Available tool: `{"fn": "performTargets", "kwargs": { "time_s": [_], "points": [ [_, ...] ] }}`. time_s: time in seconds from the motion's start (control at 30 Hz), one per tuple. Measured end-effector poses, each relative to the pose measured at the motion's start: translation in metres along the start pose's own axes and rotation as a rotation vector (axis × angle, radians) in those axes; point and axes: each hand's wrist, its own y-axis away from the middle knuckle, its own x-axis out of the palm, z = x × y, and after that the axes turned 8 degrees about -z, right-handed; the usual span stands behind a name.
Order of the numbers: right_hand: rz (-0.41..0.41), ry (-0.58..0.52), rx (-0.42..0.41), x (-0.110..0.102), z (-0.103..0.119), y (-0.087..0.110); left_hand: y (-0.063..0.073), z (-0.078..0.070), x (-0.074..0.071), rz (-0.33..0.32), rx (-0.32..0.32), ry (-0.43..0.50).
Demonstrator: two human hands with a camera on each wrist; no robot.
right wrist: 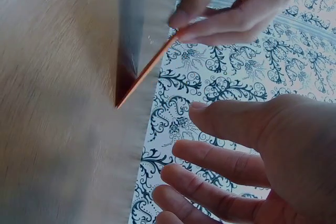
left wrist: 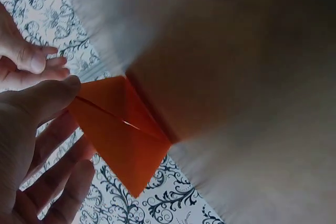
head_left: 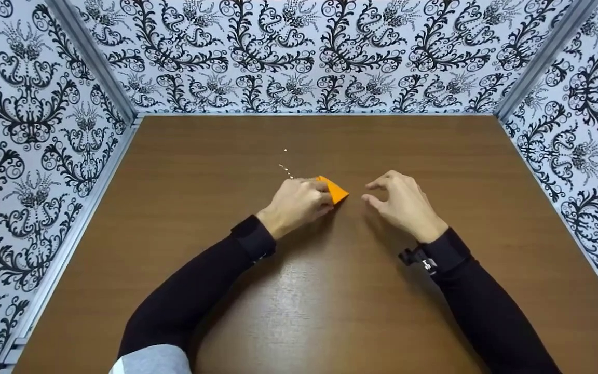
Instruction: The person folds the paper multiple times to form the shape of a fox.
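Note:
A folded piece of orange paper (head_left: 338, 191) is pinched between the thumb and fingers of my left hand (head_left: 301, 202), near the middle of the table. In the left wrist view the paper (left wrist: 113, 142) shows flat, pointed flaps that meet along a narrow slit, its far edge against the tabletop. Seen edge-on in the right wrist view, the paper (right wrist: 148, 71) tilts up from the surface with one corner touching it. My right hand (head_left: 405, 202) hovers a short way to the right, fingers spread and slightly bent, holding nothing.
Small white specks (head_left: 285, 169) lie on the brown wooden table (head_left: 216, 150) just beyond my left hand. Patterned black-and-white panels (head_left: 278, 57) rise at the back and both sides, joined by metal rails (head_left: 91, 57).

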Motion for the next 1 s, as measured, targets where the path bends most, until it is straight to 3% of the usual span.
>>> {"fn": "performTargets", "kwargs": {
  "time_s": [0.47, 0.73, 1.0],
  "points": [
    [0.031, -0.010, -0.007, 0.0031, -0.0001, -0.0004, 0.0060, -0.0066, -0.0049, 0.234, 0.040, 0.139],
    [0.025, -0.038, -0.034, 0.0046, -0.0005, 0.0000, 0.0055, -0.0055, -0.0078, 0.290, 0.033, 0.166],
    [0.042, -0.025, -0.028, 0.0075, 0.0006, 0.0003, 0.0068, -0.0063, -0.0089, 0.273, 0.041, 0.159]
  ]
}}
